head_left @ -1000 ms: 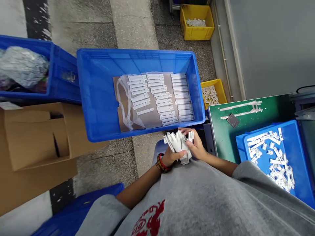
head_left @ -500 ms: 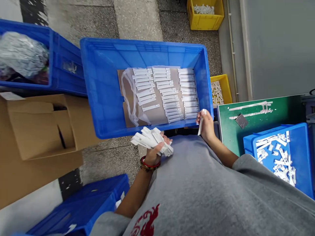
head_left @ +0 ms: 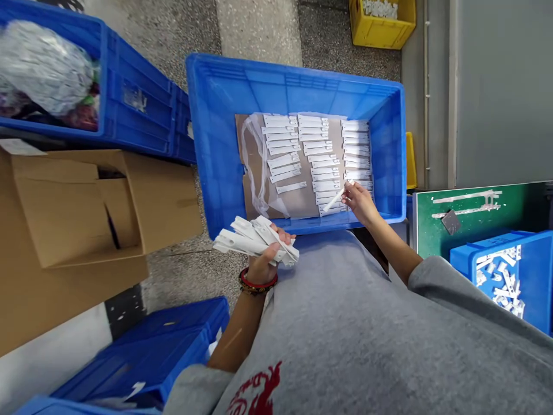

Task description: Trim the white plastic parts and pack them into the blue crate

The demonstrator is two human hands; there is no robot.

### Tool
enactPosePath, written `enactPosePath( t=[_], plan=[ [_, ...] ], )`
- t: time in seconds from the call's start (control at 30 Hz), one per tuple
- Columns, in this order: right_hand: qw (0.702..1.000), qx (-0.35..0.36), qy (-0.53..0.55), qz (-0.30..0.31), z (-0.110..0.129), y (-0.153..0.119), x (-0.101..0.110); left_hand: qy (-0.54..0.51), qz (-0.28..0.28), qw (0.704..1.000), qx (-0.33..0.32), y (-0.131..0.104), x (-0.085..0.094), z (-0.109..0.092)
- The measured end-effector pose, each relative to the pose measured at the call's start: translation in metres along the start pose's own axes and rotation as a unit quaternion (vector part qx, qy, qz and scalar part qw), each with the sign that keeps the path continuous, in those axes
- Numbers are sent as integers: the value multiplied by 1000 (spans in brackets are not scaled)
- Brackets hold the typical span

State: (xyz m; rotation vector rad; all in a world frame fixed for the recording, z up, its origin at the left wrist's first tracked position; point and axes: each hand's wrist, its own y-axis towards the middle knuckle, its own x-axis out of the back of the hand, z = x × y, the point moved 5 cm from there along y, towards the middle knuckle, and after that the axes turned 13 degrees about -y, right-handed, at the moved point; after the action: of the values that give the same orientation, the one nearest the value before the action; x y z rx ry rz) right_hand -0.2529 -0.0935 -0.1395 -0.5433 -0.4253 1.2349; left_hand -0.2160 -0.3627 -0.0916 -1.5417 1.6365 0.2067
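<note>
My left hand (head_left: 272,253) is closed around a bunch of white strips (head_left: 246,236), held in front of the grey shirt near the bin's front edge. My right hand (head_left: 358,202) pinches a single white strip (head_left: 336,199) over the front right part of a large blue bin (head_left: 216,155). Inside the bin, flat white strips (head_left: 319,158) lie in three columns on a brown cardboard sheet (head_left: 302,204). One strip (head_left: 291,187) lies at the front end of the left column. A crumpled translucent film (head_left: 259,196) rests on the cardboard's left side.
An open cardboard box (head_left: 168,213) and a blue crate (head_left: 142,98) with plastic bags stand at left. Another blue bin (head_left: 173,340) is at lower left. At right, a green surface (head_left: 432,225) adjoins a blue tub (head_left: 533,271) of white parts. A yellow crate (head_left: 380,34) sits at the top.
My right hand has moved over the bin, its strip now slanting leftward above the columns. The view has shifted, so the bin appears further right. My left hand still holds the bunch.
</note>
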Motion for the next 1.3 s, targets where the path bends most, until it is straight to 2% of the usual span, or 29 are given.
enactPosePath(
  t=[0.1, 0.17, 0.27, 0.43, 0.53, 0.63, 0.73, 0.83, 0.9, 1.0, 1.13, 1.23, 1.3],
  plan=[
    [995, -26, -83, 42, -10, 22, -19, -17, -12, 1000, 0, 0, 12, -5],
    [974, -36, -214, 68, -20, 40, -35, -25, -18, 1000, 5, 2, 18, -8],
    [901, -11, -422, 104, -36, 64, -62, -35, -25, 999, 8, 7, 24, -10],
    [785, 21, -604, 139, -56, 85, -103, -54, -41, 998, -4, 12, 35, -11],
    [700, 46, -700, 132, -56, 86, -110, -72, -54, 996, -12, 13, 41, -12],
    [623, 79, -766, 136, -49, 84, -108, -62, -43, 997, -11, 16, 40, -16],
    [567, 126, -796, 168, -45, 82, -109, -62, -32, 998, -4, 20, 35, -22],
    [520, 182, -802, 232, -50, 81, -120, -79, -27, 996, 2, 24, 29, -27],
    [494, 200, -805, 261, -56, 82, -127, -88, -17, 996, 2, 26, 26, -28],
    [472, 202, -818, 258, -61, 84, -130, -97, -21, 995, -4, 28, 27, -28],
    [467, 216, -827, 226, -54, 88, -129, -79, -41, 996, -10, 31, 36, -24],
    [461, 279, -816, 209, -47, 92, -136, -57, -34, 998, -4, 33, 39, -22],
    [453, 314, -806, 218, -48, 97, -142, -51, -33, 998, -1, 34, 39, -22]
  ],
)
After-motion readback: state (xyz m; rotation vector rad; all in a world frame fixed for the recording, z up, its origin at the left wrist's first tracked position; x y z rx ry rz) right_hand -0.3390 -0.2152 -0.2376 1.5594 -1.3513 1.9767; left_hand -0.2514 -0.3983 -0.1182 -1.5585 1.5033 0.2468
